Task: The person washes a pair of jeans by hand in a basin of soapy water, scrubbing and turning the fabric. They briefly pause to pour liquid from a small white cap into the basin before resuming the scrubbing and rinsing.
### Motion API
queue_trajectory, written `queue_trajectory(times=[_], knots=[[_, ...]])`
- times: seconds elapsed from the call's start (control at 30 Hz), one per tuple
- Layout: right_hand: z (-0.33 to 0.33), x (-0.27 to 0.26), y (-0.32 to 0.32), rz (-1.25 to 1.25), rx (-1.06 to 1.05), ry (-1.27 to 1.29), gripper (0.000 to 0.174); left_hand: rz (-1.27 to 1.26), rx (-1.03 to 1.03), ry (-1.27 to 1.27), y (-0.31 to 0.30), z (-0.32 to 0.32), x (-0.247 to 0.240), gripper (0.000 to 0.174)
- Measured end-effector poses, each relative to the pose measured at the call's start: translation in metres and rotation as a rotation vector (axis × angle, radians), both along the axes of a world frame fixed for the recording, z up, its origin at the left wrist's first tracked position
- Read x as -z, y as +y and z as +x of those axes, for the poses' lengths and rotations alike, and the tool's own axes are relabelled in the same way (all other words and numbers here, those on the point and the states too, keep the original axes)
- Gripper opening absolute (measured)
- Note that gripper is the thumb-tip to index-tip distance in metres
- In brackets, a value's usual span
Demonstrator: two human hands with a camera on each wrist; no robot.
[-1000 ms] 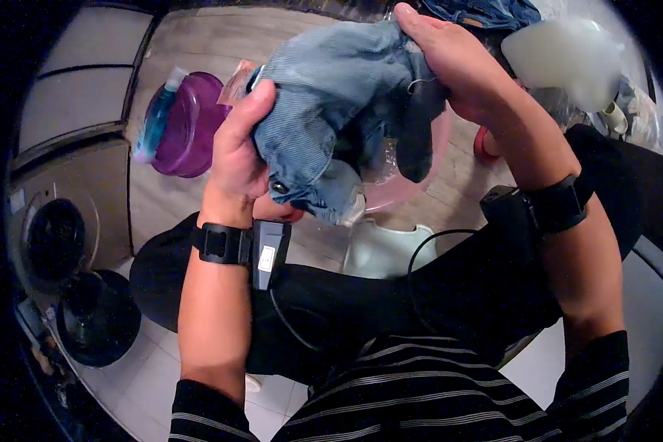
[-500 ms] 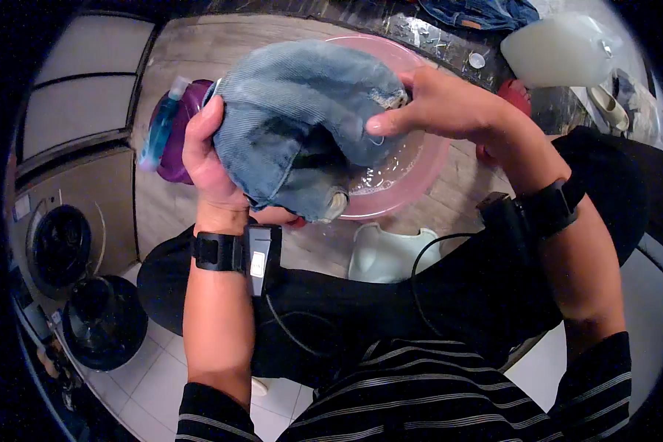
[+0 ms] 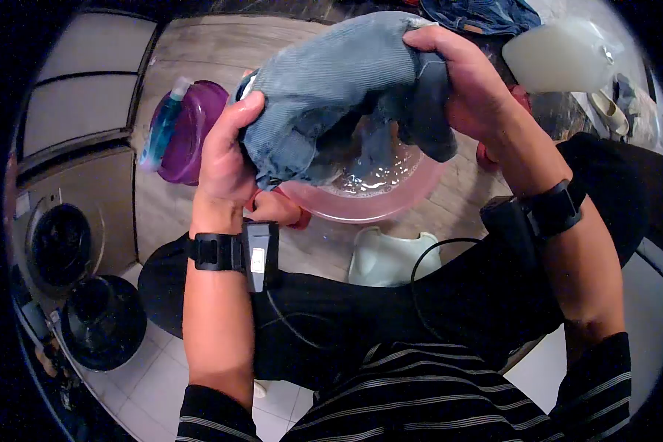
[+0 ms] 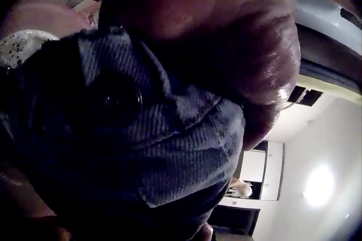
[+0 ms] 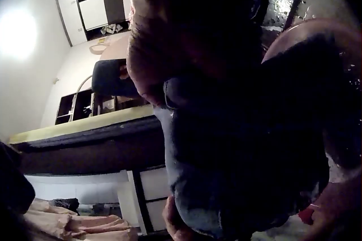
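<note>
A blue, finely ribbed garment is stretched between both hands above a pink basin of sudsy water. My left hand grips its left side, thumb on top of the cloth. On the far right end, my right hand pinches the frayed edge between thumb and fingers. Darker folds of the cloth hang below the right hand. In the left wrist view a dark round button shows on the ribbed fabric. The cloth appears mostly in shadow in the right wrist view.
A purple basin with a bottle of blue liquid stands left. A pale plastic stool lies before the knees. Jeans, a whitish jug and shoes are at the back right. Black tubs sit lower left.
The garment dipped left and nearer the body half a second ago, and is now raised and spread wider. My right hand has moved up and right, still holding the edge.
</note>
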State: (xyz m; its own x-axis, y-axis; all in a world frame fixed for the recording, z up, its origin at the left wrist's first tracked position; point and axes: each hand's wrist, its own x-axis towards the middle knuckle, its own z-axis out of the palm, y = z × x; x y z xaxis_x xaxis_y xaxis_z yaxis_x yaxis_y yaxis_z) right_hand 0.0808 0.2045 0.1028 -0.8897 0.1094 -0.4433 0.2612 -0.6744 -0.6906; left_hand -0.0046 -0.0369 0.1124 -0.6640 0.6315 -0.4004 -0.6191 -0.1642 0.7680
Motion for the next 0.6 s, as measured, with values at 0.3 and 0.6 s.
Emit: queue_trajectory(times=[0.3,0.6], knots=[[-0.002,-0.006,-0.010,-0.117,0.000,-0.073,0.026,0.075,0.020,-0.187,-0.002,0.002,0.000,0.042],[-0.002,-0.008,-0.053,1.338,-0.097,0.459,0.049,0.205,-0.103,-0.333,0.013,0.000,0.004,0.036]])
